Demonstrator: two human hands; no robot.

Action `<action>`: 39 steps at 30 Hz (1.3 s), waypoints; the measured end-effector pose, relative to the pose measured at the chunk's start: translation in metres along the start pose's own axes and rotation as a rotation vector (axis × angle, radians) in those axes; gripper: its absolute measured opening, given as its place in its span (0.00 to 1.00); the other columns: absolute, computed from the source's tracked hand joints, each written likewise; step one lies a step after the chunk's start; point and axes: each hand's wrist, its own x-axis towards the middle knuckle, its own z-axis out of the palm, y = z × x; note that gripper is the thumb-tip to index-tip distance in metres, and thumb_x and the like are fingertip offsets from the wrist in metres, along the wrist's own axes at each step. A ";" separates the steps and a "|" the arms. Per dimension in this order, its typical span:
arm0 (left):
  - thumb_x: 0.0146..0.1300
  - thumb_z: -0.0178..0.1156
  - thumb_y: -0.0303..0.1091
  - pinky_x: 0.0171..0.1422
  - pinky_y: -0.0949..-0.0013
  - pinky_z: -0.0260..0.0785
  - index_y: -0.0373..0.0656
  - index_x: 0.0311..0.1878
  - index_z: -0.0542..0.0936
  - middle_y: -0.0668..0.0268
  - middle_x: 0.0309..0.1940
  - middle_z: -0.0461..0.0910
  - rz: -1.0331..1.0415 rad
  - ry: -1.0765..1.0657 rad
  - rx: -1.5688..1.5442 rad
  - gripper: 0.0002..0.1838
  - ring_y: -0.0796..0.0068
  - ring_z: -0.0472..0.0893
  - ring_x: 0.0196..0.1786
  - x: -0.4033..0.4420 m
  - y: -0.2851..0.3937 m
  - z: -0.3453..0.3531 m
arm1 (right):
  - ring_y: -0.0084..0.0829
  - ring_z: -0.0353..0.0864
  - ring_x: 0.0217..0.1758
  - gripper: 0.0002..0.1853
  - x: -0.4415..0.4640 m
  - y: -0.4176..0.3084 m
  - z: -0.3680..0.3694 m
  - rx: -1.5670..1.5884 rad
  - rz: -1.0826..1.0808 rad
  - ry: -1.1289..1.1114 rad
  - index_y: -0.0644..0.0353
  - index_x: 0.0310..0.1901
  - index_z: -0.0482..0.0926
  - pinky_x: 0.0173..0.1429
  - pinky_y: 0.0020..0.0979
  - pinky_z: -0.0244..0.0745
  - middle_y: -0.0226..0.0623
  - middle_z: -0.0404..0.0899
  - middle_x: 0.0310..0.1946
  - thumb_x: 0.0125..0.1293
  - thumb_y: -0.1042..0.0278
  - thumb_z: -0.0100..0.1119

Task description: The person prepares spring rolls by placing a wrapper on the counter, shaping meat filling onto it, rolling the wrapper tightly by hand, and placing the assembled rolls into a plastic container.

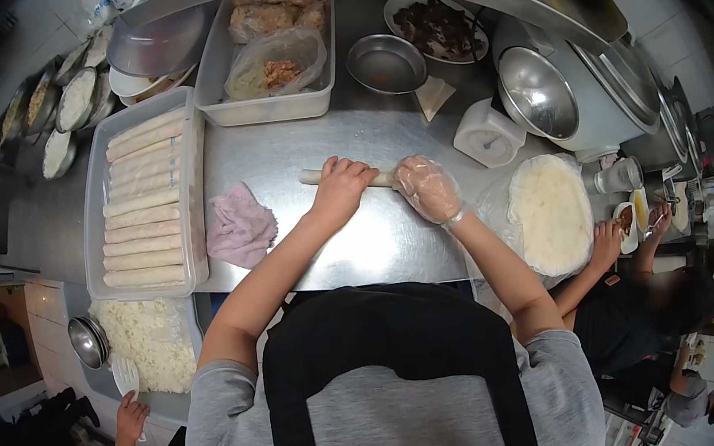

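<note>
Head view: open plastic tub [190, 145], left of the pale roll [309, 176], contains a column of rolled pieces [142, 218]. Crumpled pink cloth [239, 225] lies left of the roll, nearer the wearer. Roll lies crosswise on the steel counter [251, 147], left end exposed. Bare left hand [342, 191]: fingers bent over the roll; full closure cannot be determined. Right hand [429, 189], in a clear glove, is closed on the roll's right end. Right of the roll, pale flat sheets [550, 215] rest on plastic.
</note>
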 end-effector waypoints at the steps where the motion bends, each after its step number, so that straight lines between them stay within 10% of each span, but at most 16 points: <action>1: 0.57 0.52 0.26 0.68 0.53 0.57 0.45 0.54 0.77 0.64 0.53 0.76 -0.003 0.000 0.003 0.20 0.64 0.72 0.57 0.002 0.000 0.000 | 0.40 0.79 0.40 0.04 0.001 0.004 0.004 0.002 -0.003 0.001 0.57 0.33 0.77 0.42 0.38 0.76 0.38 0.78 0.33 0.57 0.70 0.58; 29: 0.55 0.54 0.26 0.51 0.64 0.70 0.41 0.48 0.81 0.64 0.42 0.78 0.094 0.071 -0.121 0.17 0.64 0.76 0.46 -0.055 0.016 -0.012 | 0.39 0.79 0.42 0.09 -0.028 -0.044 0.003 0.210 0.124 -0.133 0.60 0.40 0.79 0.45 0.37 0.77 0.38 0.80 0.38 0.59 0.68 0.61; 39: 0.60 0.59 0.35 0.56 0.58 0.66 0.41 0.55 0.75 0.60 0.51 0.74 0.063 -0.094 -0.074 0.20 0.59 0.72 0.55 0.042 0.037 0.001 | 0.32 0.81 0.44 0.16 -0.028 -0.002 -0.043 0.429 0.455 0.331 0.63 0.52 0.78 0.49 0.31 0.76 0.42 0.80 0.43 0.61 0.74 0.61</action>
